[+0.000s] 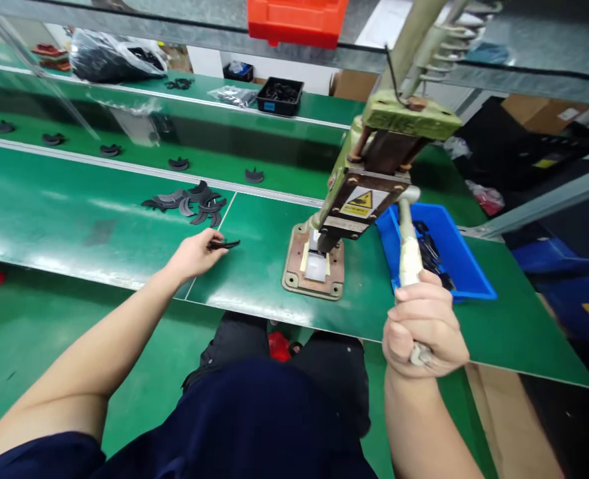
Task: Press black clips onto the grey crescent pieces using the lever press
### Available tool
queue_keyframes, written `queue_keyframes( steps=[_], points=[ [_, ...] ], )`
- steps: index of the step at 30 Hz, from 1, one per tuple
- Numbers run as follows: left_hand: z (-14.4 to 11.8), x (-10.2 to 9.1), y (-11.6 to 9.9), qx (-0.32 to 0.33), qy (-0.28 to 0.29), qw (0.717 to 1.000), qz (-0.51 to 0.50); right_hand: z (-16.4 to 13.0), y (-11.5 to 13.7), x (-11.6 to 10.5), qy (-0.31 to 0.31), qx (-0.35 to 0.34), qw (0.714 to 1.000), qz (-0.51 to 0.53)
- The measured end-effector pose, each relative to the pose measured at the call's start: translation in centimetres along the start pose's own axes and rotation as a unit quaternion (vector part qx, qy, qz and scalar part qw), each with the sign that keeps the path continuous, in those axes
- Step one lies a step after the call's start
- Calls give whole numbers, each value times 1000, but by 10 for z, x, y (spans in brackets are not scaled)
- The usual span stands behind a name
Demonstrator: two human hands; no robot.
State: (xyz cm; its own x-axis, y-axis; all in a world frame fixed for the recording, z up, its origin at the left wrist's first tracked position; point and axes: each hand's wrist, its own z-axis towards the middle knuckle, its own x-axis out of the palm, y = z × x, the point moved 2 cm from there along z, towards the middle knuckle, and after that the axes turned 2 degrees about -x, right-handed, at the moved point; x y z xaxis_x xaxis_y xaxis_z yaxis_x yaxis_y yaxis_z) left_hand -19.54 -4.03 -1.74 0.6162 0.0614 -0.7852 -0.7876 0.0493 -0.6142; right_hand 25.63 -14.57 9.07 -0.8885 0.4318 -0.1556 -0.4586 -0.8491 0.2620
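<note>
My left hand (197, 253) pinches a thin black curved part (227, 245) above the green table, left of the press. My right hand (426, 324) is wrapped round the lever handle (408, 249) of a light-green hand press (361, 179). Under the press ram sits a small pale fixture block (316, 266) on a brown base plate (293, 269); no black part can be made out on it. Just beyond my left hand lies a loose pile of black curved parts (194, 199).
A blue bin (474, 266) with black parts stands right of the press. Behind the table, several black parts (179, 163) lie spaced along a green belt (139, 153). On the back shelf are a black box (280, 97) and plastic bags (109, 56). An orange-red bin (297, 20) hangs overhead.
</note>
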Motion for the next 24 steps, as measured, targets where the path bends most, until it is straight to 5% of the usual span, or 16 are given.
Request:
queue_keyframes(
  steps=[5,11,15,24],
  points=[
    [3,58,-55,94,79,989,-76,0,3,-2,11,12,1000,10],
    [15,111,-84,39,132,976,-169,-3,2,-2,9,13,1000,22],
    [23,121,-94,18,151,965,-212,-5,1,-1,0,19,1000,19],
    [40,109,-125,-67,195,913,-351,-5,3,1,-13,21,999,22]
  ],
)
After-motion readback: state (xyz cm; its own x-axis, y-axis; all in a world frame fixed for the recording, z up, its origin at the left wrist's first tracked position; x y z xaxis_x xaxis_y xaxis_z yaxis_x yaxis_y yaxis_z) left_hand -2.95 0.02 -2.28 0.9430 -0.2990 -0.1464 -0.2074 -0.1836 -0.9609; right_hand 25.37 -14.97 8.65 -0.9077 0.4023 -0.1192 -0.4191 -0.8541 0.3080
